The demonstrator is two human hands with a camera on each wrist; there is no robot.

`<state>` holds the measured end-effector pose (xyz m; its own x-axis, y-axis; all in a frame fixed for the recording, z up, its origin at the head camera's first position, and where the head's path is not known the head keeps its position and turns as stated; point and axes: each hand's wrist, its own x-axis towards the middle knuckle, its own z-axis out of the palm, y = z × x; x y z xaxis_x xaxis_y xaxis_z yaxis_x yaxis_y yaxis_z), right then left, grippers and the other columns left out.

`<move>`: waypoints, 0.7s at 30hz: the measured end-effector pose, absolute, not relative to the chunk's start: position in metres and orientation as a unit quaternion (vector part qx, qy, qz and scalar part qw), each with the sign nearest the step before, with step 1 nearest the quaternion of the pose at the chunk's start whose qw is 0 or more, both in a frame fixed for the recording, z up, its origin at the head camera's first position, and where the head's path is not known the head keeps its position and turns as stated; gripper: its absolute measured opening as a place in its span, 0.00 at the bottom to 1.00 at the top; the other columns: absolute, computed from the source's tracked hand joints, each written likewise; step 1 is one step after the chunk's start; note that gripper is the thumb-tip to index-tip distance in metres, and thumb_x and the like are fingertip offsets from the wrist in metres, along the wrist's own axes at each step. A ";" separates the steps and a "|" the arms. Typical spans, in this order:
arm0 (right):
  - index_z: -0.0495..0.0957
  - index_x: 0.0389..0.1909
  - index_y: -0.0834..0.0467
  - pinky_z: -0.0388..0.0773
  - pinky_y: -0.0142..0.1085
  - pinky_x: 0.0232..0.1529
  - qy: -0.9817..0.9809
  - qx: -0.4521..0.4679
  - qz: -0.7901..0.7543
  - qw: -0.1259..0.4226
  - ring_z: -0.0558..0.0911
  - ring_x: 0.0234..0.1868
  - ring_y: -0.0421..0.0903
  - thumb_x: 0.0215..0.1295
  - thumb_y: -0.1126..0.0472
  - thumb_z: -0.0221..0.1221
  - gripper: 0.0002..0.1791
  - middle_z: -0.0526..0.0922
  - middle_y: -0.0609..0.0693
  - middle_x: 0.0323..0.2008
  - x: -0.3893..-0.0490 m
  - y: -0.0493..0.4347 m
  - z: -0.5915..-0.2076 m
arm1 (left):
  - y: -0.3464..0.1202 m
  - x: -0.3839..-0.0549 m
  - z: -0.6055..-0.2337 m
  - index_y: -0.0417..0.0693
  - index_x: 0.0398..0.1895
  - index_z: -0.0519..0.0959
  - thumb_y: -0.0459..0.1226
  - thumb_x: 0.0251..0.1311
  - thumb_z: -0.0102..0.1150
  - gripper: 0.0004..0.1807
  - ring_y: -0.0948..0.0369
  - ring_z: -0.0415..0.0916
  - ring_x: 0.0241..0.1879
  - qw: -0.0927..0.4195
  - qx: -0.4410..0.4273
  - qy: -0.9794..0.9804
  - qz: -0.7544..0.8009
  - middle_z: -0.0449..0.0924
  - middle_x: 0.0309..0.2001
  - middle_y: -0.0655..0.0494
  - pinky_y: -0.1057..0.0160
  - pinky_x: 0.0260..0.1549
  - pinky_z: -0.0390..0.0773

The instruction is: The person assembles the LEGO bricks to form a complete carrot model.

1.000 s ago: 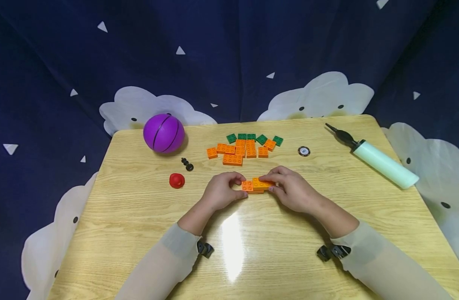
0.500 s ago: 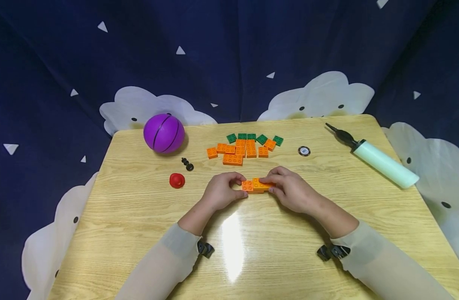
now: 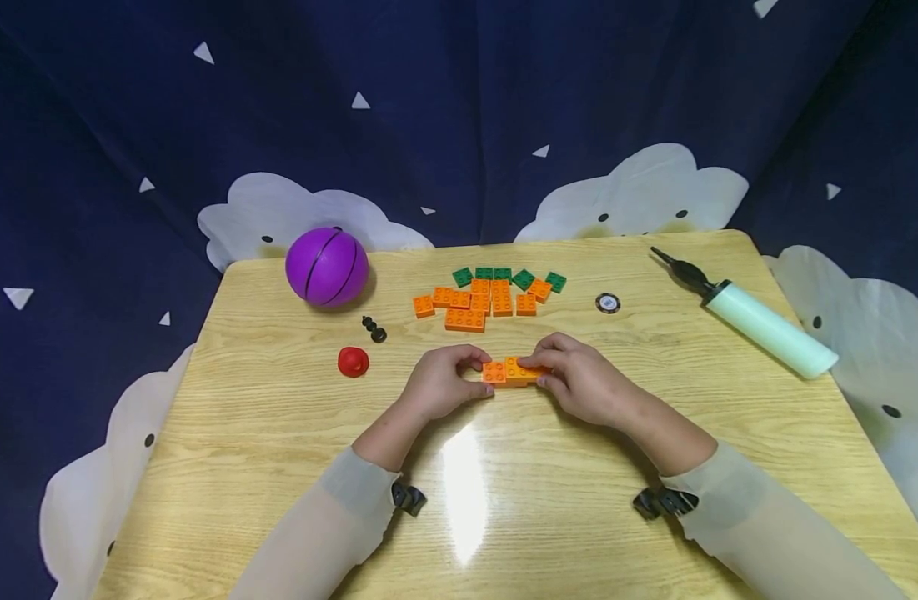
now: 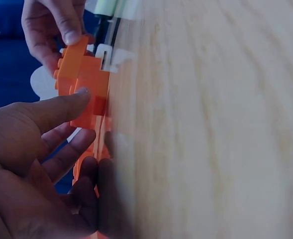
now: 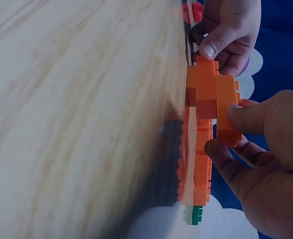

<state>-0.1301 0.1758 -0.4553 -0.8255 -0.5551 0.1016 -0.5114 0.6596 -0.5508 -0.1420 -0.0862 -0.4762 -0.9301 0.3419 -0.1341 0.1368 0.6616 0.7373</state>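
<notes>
Pinching the left end of a stepped orange building-brick stack (image 3: pixel 513 372) between slightly parted fingers of the left hand (image 3: pixel 445 383), and its overhanging top brick (image 5: pixel 224 94) likewise with the right hand (image 3: pixel 588 385), on or just above the counter (image 3: pixel 564 517), near loose orange bricks (image 3: pixel 466 320) and green bricks (image 3: pixel 503 274).

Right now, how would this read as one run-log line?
left hand: pinches orange toy-brick stack | right hand: pinches top brick, overhanging rightward | farther back: loose orange bricks, green bricks
</notes>
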 end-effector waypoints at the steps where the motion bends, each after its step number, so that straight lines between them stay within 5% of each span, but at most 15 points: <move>1: 0.86 0.57 0.51 0.81 0.47 0.54 0.910 -0.294 -0.291 0.037 0.81 0.51 0.50 0.69 0.66 0.66 0.18 0.78 0.51 0.53 -0.130 0.176 -0.455 | -0.087 -0.142 -0.476 0.59 0.52 0.86 0.45 0.54 0.79 0.21 0.58 0.79 0.45 0.135 0.134 0.901 0.390 0.86 0.45 0.61 0.54 0.51 0.76; 21: 0.86 0.58 0.51 0.81 0.44 0.49 0.905 -0.293 -0.305 0.045 0.81 0.48 0.48 0.68 0.67 0.67 0.19 0.79 0.50 0.52 -0.132 0.177 -0.454 | -0.106 -0.155 -0.470 0.50 0.54 0.85 0.39 0.57 0.77 0.21 0.58 0.79 0.43 0.141 0.127 0.876 0.444 0.88 0.47 0.58 0.56 0.47 0.79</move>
